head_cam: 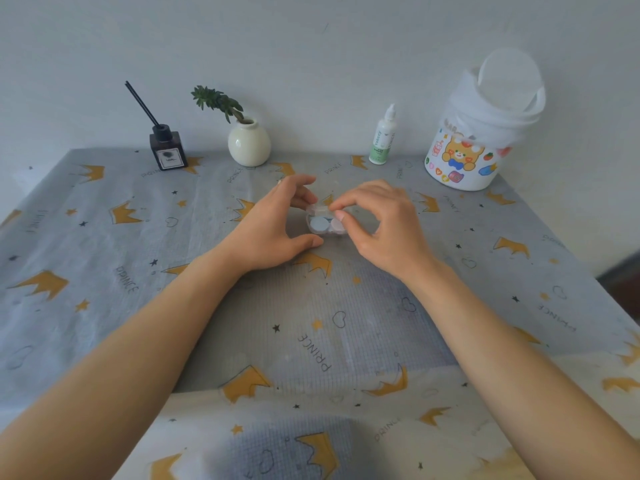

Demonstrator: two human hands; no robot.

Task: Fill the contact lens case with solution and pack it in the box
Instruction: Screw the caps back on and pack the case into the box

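A small clear plastic box (pixel 325 224) lies on the table's middle, with the contact lens case inside it showing a blue cap (pixel 319 223) and a pink cap (pixel 336 225). My left hand (pixel 277 230) holds the box at its left end, fingers behind it and thumb in front. My right hand (pixel 384 226) pinches the box's clear lid (pixel 323 208) at its upper right edge with thumb and forefinger. A white and green solution bottle (pixel 382 136) stands upright at the back, apart from both hands.
A grey tablecloth with yellow crowns (pixel 311 323) covers the table. Along the back stand a reed diffuser (pixel 168 147), a white vase with a plant (pixel 248 142) and a white tub with a bear sticker and open lid (pixel 474 143). The wall is just behind.
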